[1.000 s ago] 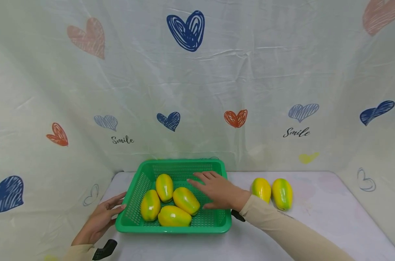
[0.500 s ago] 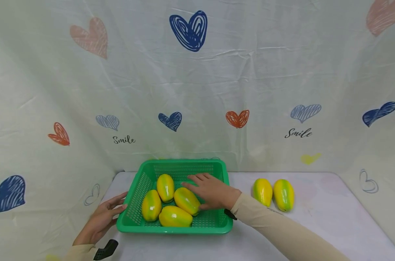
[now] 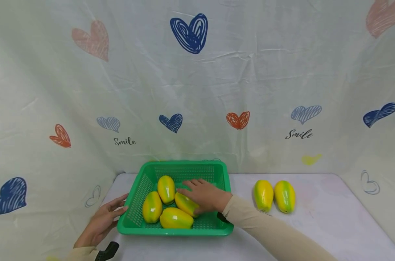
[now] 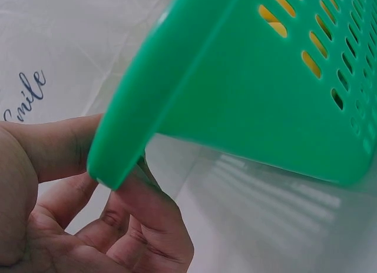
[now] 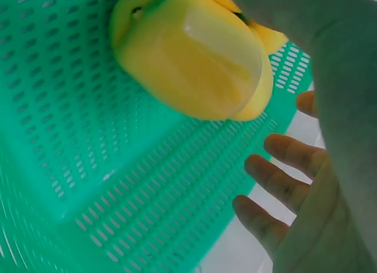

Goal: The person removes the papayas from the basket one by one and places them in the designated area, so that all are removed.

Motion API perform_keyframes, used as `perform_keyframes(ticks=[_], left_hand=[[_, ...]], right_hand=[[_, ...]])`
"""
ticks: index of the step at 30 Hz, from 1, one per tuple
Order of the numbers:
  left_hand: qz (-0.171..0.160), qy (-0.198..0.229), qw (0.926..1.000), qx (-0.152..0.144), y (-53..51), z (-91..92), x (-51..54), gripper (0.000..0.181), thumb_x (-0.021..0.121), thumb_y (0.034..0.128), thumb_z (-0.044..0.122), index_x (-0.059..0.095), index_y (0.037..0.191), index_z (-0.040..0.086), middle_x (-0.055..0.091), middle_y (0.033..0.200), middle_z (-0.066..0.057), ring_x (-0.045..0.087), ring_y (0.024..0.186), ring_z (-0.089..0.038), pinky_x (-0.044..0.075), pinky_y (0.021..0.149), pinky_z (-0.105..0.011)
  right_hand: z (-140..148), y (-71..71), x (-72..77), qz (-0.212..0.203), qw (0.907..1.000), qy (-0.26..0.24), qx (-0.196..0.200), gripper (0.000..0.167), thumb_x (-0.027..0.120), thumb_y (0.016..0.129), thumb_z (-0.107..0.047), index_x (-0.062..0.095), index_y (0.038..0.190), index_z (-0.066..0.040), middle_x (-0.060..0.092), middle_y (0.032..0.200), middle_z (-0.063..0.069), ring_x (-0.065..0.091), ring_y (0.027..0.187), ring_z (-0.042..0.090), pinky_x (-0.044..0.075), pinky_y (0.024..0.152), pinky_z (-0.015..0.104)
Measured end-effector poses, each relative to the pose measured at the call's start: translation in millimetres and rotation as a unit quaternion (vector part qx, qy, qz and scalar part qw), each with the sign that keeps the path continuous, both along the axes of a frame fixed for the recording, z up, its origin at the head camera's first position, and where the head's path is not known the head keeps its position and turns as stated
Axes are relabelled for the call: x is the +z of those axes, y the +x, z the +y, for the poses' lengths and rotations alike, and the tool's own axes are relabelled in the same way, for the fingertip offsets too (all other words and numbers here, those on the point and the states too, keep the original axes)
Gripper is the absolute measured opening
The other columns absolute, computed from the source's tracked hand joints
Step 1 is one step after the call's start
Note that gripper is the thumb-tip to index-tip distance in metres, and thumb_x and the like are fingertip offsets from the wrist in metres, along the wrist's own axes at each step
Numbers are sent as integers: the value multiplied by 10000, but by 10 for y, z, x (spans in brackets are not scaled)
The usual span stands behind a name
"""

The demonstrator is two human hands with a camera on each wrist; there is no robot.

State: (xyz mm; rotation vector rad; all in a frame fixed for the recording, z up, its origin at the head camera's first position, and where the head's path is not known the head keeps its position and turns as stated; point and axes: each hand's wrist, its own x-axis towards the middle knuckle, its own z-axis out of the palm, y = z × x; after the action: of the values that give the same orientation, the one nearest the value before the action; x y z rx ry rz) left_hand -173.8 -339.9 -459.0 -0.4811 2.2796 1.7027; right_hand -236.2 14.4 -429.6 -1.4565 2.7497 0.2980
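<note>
At the left rim of a green perforated basket (image 3: 175, 232): left hand (image 3: 101, 220), thumb and fingers pinching the edge; inside: right hand (image 3: 204, 195), fingers loosely extended over a yellow-green papaya (image 3: 186, 205), contact unclear; three more papayas (image 3: 152, 207) alongside; to the right, two papayas (image 3: 263, 195) on the table (image 3: 324, 210); behind, heart-printed curtain (image 3: 204, 83)

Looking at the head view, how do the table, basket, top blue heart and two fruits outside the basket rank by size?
Largest to smallest:
1. Table
2. Basket
3. Top blue heart
4. Left outside fruit and right outside fruit: too alike to rank
</note>
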Motion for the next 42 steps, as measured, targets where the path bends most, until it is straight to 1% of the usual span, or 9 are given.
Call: perform_keyframes(ticks=[7, 14, 19, 22, 26, 28, 35, 38, 42], left_hand=[[61, 0, 10000, 62, 9, 19, 6, 647, 601, 1078, 130, 311, 1641, -8, 377, 1565, -328, 627, 1055, -183, 582, 929, -422], [85, 66, 9999, 121, 24, 29, 17, 646, 601, 1077, 125, 312, 1639, -13, 389, 1549, -329, 633, 1023, -178, 574, 882, -380], [86, 42, 9999, 99, 28, 33, 21, 645, 596, 1078, 123, 309, 1640, -12, 387, 1553, -328, 635, 1032, -173, 579, 898, -390], [91, 55, 9999, 103, 27, 34, 22, 644, 593, 1078, 120, 308, 1641, -10, 393, 1551, -325, 638, 1032, -173, 580, 896, -389], [90, 99, 9999, 95, 22, 28, 14, 647, 594, 1078, 122, 305, 1643, -7, 391, 1554, -320, 636, 1034, -176, 577, 887, -378], [87, 110, 9999, 94, 20, 23, 9, 646, 591, 1079, 121, 304, 1644, -6, 388, 1555, -318, 633, 1035, -177, 575, 885, -373], [69, 102, 9999, 117, 14, 18, -3, 650, 594, 1079, 128, 303, 1645, -2, 386, 1553, -313, 631, 1039, -175, 576, 887, -373], [67, 94, 9999, 112, 15, 24, 2, 649, 596, 1078, 125, 306, 1645, -1, 384, 1558, -314, 628, 1050, -176, 580, 896, -382], [60, 84, 9999, 122, 21, 31, 18, 647, 598, 1076, 120, 310, 1643, -3, 382, 1560, -318, 630, 1052, -176, 582, 903, -393]], right_hand=[[-40, -19, -74, -59, 10000, -66, 24, 869, 834, 894, -504, 411, 1611, -255, 436, 1615, 28, 498, 1418, 219, 431, 1175, 370], [-67, -35, -163, -102, 9999, 79, 95, 842, 788, 927, -485, 380, 1630, -265, 401, 1637, 4, 493, 1423, 204, 441, 1163, 368], [-78, -38, -197, -319, 9994, 67, 63, 862, 823, 907, -447, 390, 1632, -273, 377, 1666, -2, 469, 1448, 215, 427, 1174, 376], [-84, -44, -214, -295, 9995, 99, 38, 861, 819, 910, -460, 390, 1634, -276, 388, 1657, 5, 477, 1439, 218, 431, 1171, 375], [-92, -59, -236, -131, 9996, 213, -99, 869, 803, 910, -505, 377, 1631, -274, 415, 1623, 11, 495, 1412, 206, 435, 1165, 360], [-96, -68, -249, -133, 9994, 242, -217, 884, 803, 905, -517, 367, 1633, -266, 420, 1619, 13, 493, 1414, 202, 425, 1174, 359], [-92, -80, -266, -309, 9977, 203, -565, 933, 809, 892, -545, 349, 1642, -233, 433, 1624, 19, 482, 1425, 205, 410, 1190, 377], [-77, -82, -249, -341, 9972, 174, -646, 944, 824, 876, -558, 364, 1630, -223, 462, 1600, 22, 493, 1407, 207, 417, 1183, 379], [-57, -79, -207, -520, 9958, 139, -736, 968, 841, 860, -564, 375, 1629, -204, 486, 1578, 27, 494, 1402, 212, 413, 1183, 382]])
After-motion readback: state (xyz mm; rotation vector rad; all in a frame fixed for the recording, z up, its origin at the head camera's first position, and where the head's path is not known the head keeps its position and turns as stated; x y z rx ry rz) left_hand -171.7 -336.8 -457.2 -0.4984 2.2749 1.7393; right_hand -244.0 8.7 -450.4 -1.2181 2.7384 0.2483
